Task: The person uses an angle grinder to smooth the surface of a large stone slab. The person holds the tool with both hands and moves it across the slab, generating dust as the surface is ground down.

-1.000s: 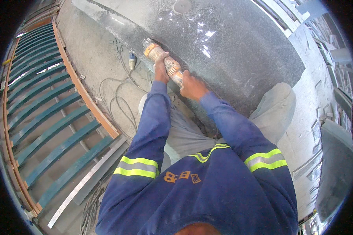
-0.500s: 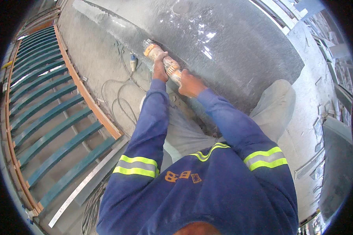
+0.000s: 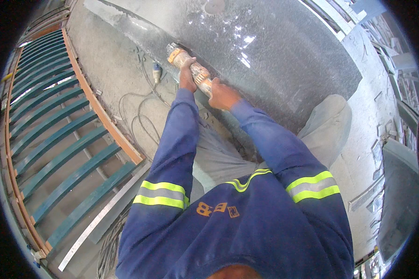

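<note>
Grinder [image 3: 187, 64] sits at the near edge of the grey stone slab [image 3: 284, 60], long axis slanting up-left from the body. Left hand [image 3: 187, 80] is wrapped tight nearer the head; right hand [image 3: 222, 96] clasps the rear handle, both fully closed on it.

Orange grinder [image 3: 191, 67], speckled grey slab [image 3: 274, 60], blue sleeves [image 3: 172, 139].

The working end of the orange power tool [image 3: 187, 63] is hidden against the dusty stone slab [image 3: 284, 56] edge. Left hand [image 3: 187, 80] and right hand [image 3: 222, 96] cover its body. The slab's far end is cut off by the upper rim
</note>
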Demonstrator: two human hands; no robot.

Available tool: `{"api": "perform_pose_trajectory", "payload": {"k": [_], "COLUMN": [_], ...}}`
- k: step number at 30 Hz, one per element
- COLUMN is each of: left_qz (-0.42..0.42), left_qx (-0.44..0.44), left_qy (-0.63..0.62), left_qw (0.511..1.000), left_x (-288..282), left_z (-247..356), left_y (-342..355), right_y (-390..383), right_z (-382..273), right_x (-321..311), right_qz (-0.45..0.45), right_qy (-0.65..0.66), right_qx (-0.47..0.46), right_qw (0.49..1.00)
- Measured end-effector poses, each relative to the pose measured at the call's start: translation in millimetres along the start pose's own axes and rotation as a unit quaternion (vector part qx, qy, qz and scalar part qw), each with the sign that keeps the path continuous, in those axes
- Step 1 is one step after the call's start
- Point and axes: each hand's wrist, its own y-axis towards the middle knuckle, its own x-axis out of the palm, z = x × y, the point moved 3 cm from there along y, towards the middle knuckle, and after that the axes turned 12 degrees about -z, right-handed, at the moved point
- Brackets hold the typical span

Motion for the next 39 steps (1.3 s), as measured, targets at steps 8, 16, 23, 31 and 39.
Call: {"api": "perform_pose_trajectory", "payload": {"k": [8,16,23,31,39], "left_qz": [0.023,0.014,-0.005,-0.003,0.003], "left_qx": [0.016,0.011,-0.002,-0.024,-0.017], "left_qy": [-0.001,-0.005,-0.015,-0.012,-0.023], "left_qw": [1.0,1.0,1.0,1.0,1.0], "left_x": [-2,16,12,9,21], "left_z": [-3,-7,0,6,-2], "left_y": [-2,-20,-11,-10,-27], "right_y": [-6,-27,-19,-21,-35], "right_z": [-3,-8,-14,-24,-18], "right_x": [-2,-4,-8,-14,-9], "right_qz": [-0.01,-0.016,-0.017,-0.04,-0.037], "right_qy": [-0.016,-0.01,0.009,0.008,-0.013], "right_qx": [-0.002,0.022,0.02,0.031,0.022], "right_qw": [1.0,1.0,1.0,0.999,0.999]}}
